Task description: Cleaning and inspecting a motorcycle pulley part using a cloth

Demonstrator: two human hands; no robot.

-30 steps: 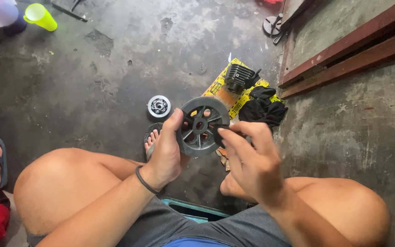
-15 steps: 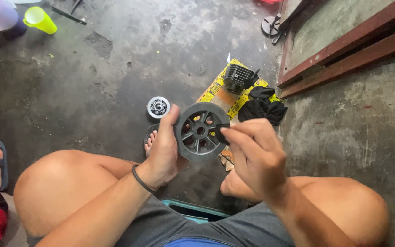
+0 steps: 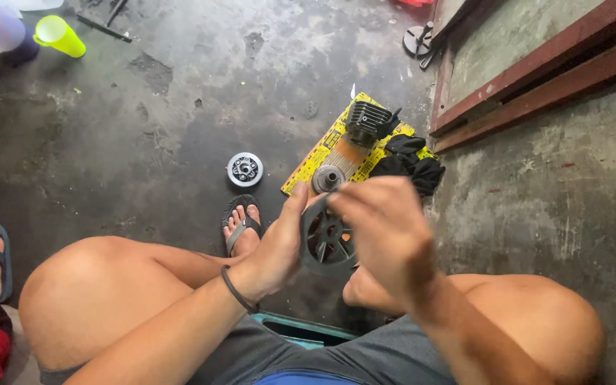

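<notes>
Stained concrete floor (image 3: 144,142) spreads below, bearing a yellow board (image 3: 322,153) and small disc (image 3: 245,170). Left hand (image 3: 276,246) grips the spoked wheel (image 3: 326,242) above the knees; right hand (image 3: 383,232), blurred, seems to pinch its front rim.

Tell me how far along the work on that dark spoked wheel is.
Done: several parts lie apart on the floor: a round hub, a finned cylinder and a small metal piece on yellow cardboard. In hand: left hand holds the spoked wheel; right hand covers it. Left: cannot tell.
</notes>
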